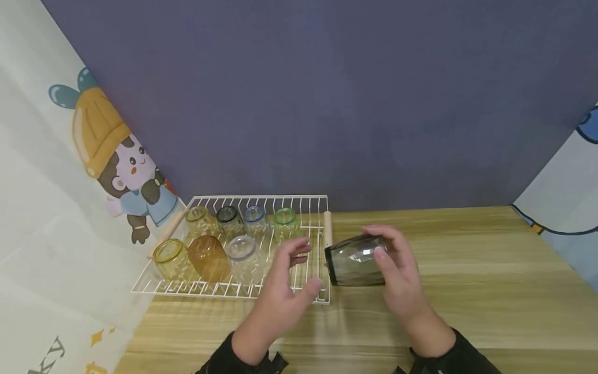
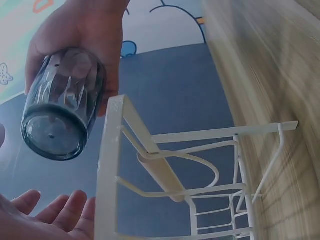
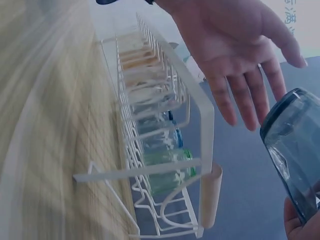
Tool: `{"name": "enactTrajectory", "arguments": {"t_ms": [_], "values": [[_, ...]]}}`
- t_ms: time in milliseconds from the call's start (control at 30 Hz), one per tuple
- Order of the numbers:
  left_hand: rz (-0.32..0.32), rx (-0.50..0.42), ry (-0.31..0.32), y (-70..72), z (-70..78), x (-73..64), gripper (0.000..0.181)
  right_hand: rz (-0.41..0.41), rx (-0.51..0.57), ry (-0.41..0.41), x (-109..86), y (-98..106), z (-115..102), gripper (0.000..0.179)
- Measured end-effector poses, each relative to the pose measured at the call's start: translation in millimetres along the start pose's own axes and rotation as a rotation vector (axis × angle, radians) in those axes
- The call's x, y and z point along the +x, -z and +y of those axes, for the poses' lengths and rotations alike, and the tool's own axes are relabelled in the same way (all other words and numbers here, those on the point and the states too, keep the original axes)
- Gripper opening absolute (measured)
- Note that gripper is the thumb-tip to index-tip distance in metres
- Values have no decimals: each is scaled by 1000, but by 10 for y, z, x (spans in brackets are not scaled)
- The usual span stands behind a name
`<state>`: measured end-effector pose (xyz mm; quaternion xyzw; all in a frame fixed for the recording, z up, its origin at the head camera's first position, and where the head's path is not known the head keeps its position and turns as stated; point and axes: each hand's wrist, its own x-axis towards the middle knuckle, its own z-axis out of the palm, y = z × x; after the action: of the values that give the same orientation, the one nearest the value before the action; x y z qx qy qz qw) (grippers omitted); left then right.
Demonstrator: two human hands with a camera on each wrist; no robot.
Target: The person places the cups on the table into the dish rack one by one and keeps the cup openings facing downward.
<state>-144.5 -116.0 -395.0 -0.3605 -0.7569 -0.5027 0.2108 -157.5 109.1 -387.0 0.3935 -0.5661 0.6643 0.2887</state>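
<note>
My right hand (image 1: 404, 278) grips a dark grey, clear-walled drinking glass (image 1: 355, 262) round one end. The glass lies tilted on its side in the air, its thick dark base towards the left, just right of the white wire dish rack (image 1: 322, 298). In the left wrist view the faceted glass (image 2: 65, 100) shows its round base. My left hand (image 1: 282, 293) holds nothing; its fingers and thumb are spread near the rack's right end, palm towards the glass. The right wrist view shows the left hand (image 3: 240, 65) with fingertips close to the glass base.
In the rack's back row stand yellow, dark (image 1: 230, 221), blue (image 1: 257, 221) and green (image 1: 286, 223) glasses. The front row has a yellow glass (image 1: 173, 259), an amber one (image 1: 208, 259) and a pale clear one (image 1: 244, 259). Wooden handles (image 1: 328, 228) top the rack's ends. A dark blue wall (image 1: 350, 104) rises behind.
</note>
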Motion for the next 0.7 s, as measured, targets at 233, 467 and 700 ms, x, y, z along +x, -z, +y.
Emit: {"name": "enactTrajectory", "arguments": {"t_ms": [233,467,700], "values": [[27,2,-38,-21,37,-2,69,3,68,-80,-25,-107,-87,34],[56,-33,-61,-69,71,-28,69,0,119,-127,-79,-252,-131,33],[41,-71,-45,-183,204,-45,75,33,80,-100,-186,-392,-170,35]]}}
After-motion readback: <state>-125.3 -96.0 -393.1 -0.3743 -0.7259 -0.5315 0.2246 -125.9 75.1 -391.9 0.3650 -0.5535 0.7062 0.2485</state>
